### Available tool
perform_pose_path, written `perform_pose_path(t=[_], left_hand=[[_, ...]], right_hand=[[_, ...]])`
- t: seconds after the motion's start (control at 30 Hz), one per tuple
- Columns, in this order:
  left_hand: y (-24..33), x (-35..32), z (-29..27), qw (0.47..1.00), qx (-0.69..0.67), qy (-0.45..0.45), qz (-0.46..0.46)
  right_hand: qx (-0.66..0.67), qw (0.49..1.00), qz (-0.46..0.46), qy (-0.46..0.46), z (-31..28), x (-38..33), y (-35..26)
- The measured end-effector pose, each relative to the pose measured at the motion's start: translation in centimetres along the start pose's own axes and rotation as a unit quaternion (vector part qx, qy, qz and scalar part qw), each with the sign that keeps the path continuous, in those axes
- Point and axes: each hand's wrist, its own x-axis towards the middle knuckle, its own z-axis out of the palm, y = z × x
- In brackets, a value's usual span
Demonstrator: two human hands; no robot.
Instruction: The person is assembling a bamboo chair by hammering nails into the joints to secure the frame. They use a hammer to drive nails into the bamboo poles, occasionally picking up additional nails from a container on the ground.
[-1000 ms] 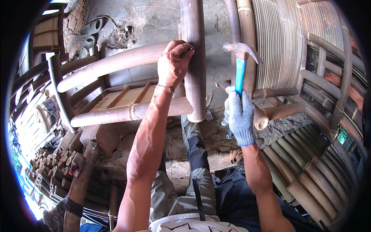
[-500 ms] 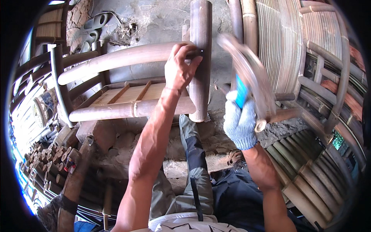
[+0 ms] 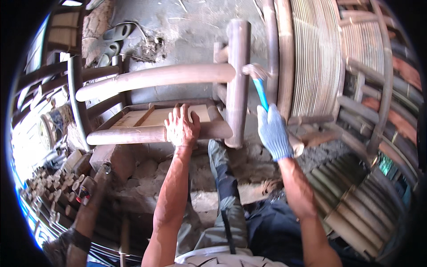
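A bamboo chair frame (image 3: 239,102) with a thick upright post stands in front of me. Its curved upper rail (image 3: 155,78) runs into that post. My left hand (image 3: 183,127), bare, lies over the lower front rail (image 3: 129,135), fingers spread and reaching past it towards the slatted seat (image 3: 167,115). My right hand (image 3: 274,133), in a light knitted glove, is closed round the blue handle of a hammer (image 3: 261,92). The hammer's blurred head is beside the post, near the level of the upper rail; whether it touches cannot be told.
A slatted bamboo panel (image 3: 315,62) stands to the right, with more bamboo furniture beyond. Cut bamboo lengths (image 3: 362,213) lie at the lower right, and a stack of bamboo pieces (image 3: 55,191) sits at the left. Sandals (image 3: 118,33) rest on the far floor.
My left hand has left the post's upper joint and come down to the lower front rail. The hammer, blurred in a swing before, is now by the post. The chair frame sits slightly lower in view.
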Motion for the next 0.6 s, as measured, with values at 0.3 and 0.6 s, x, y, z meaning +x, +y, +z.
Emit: perform_pose_path(t=[0.3,0.6], left_hand=[[0.9,0.8,-0.8,1.000,-0.006,-0.015,-0.014],[-0.3,0.9,-2.0,0.995,-0.068,-0.073,0.007]], right_hand=[[-0.095,0.994,-0.060,-0.005,0.4,0.4,-0.7],[0.108,0.994,0.024,0.021,-0.1,-6.2,-2.0]])
